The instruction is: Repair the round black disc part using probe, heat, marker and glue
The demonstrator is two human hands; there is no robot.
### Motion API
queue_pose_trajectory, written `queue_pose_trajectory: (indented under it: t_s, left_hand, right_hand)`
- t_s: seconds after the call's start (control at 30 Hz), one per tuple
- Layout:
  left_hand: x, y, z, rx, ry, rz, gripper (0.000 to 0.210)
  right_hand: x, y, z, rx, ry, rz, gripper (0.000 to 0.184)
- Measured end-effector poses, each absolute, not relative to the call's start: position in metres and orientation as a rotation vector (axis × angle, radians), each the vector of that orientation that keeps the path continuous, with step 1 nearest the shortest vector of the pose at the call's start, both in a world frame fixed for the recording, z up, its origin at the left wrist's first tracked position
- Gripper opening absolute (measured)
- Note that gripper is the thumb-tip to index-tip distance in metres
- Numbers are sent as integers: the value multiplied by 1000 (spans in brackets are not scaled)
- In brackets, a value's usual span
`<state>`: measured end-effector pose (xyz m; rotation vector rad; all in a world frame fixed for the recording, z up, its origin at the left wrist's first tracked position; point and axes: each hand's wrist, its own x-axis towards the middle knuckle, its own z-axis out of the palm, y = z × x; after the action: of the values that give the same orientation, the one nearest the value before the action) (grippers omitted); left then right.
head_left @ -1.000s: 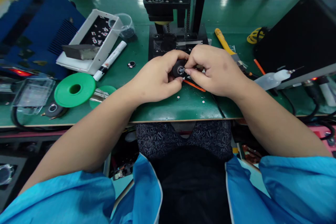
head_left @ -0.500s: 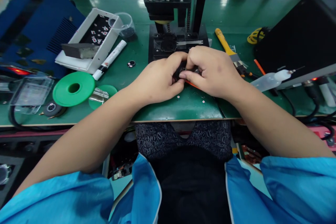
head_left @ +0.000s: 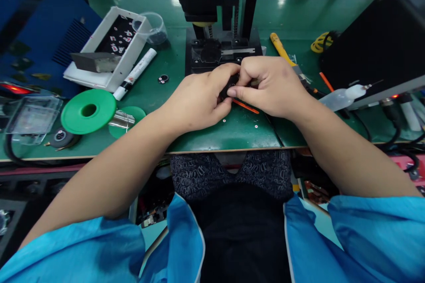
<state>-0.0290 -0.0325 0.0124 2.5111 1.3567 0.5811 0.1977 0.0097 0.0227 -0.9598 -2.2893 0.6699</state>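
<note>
My left hand is closed around a small black part, most of it hidden behind the fingers. Thumb and forefinger of my right hand are pinched together against the same part's right side; whether they hold a piece of their own I cannot tell. Beneath the hands a thin orange stick lies on the green bench. Just behind them stands a black press with a metal strip on its base.
To the left are a white tray of small pieces, a marker, a clear cup and a green solder spool. Rightward lie a yellow-handled brush, a needle bottle and a black box. A round black part rests left of the press.
The view has shifted slightly. My right fingers have turned a little at the black part, and more of the orange stick shows below them. My left hand keeps its grip.
</note>
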Motion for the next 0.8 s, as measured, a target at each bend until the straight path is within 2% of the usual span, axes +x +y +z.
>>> queue_pose_trajectory:
  t_s: [0.17,0.43,0.57,0.73,0.8]
  left_hand:
    - [-31,-31,12,2498,1291,613,59]
    - [-36,-24,6,2276,1164,916,56]
    - [-38,-20,3,2124,1101,1014,57]
    - [-42,-16,-1,2012,1016,1027,66]
    - [-44,-14,-2,2001,1018,1040,70]
  right_hand:
    - [201,14,23,-866,-2188,851,37]
    - [206,19,21,-798,-1950,998,56]
    - [205,15,23,-774,-1997,1058,48]
    - [202,12,25,-787,-2026,1062,22]
    - [201,11,25,-791,-2016,1047,18]
